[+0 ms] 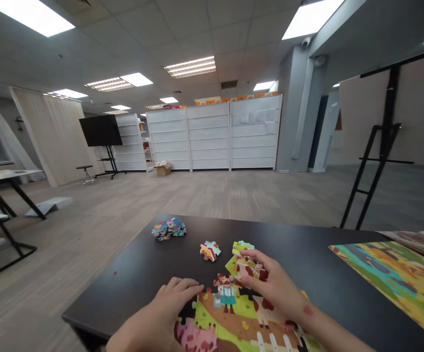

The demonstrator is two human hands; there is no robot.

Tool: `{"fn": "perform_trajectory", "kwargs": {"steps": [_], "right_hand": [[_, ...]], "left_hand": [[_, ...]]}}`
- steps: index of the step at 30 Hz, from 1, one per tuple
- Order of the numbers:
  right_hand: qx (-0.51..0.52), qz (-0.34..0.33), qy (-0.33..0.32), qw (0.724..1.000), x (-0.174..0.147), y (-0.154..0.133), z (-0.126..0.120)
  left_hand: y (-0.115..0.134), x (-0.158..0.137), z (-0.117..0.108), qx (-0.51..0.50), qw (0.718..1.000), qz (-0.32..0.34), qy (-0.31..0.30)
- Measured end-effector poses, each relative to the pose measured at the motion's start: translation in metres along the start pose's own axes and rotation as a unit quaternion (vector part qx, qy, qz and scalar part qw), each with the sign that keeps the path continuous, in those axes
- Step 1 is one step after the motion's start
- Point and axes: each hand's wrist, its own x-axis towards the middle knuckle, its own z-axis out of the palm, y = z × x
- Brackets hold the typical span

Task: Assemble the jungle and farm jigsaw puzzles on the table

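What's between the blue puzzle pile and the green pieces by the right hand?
A smaller pile, with bare table either side, in the head view.

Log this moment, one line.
left hand: at farm puzzle, left edge | right hand: touching puzzle piece | piece pile: table, far left

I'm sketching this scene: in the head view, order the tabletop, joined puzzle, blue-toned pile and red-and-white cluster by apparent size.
Tabletop
Joined puzzle, partly covered
Blue-toned pile
Red-and-white cluster
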Motion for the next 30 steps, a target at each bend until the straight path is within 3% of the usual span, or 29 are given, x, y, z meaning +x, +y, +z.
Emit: {"fn": "perform_trajectory", "kwargs": {"steps": [6, 12, 15, 18, 21, 23, 25, 27, 30], "right_hand": [[-0.042, 0.019, -0.077, 0.996, -0.001, -0.004, 0.011], [-0.063, 0.009, -0.055, 0.996, -0.002, -0.004, 0.012], [-0.069, 0.0, -0.05, 0.996, -0.002, -0.003, 0.012], [-0.071, 0.002, -0.054, 0.996, -0.002, -0.002, 0.012], [-0.06, -0.006, -0.056, 0.997, -0.003, -0.003, 0.012], [-0.049, -0.015, -0.061, 0.997, -0.004, -0.004, 0.012], [-0.043, -0.022, -0.068, 0.997, -0.004, -0.005, 0.012], [-0.038, -0.024, -0.073, 0.996, -0.004, -0.005, 0.012], [-0.027, -0.026, -0.081, 0.996, -0.004, -0.005, 0.012]], "left_hand": [[-0.003, -0.001, 0.002, -0.03, 0.995, -0.079, 0.051], [-0.008, -0.003, 0.0, -0.06, 0.995, -0.056, 0.065], [-0.018, -0.005, -0.003, -0.162, 0.982, -0.029, 0.09], [-0.025, -0.002, -0.007, -0.303, 0.946, 0.019, 0.115], [-0.017, 0.004, -0.001, -0.365, 0.927, 0.041, 0.073], [-0.004, 0.008, 0.008, -0.285, 0.957, 0.029, 0.054], [0.009, 0.011, 0.017, -0.139, 0.988, 0.004, 0.072], [0.02, 0.012, 0.022, -0.04, 0.996, -0.024, 0.072], [0.027, 0.014, 0.02, 0.009, 0.998, -0.058, 0.038]]}}
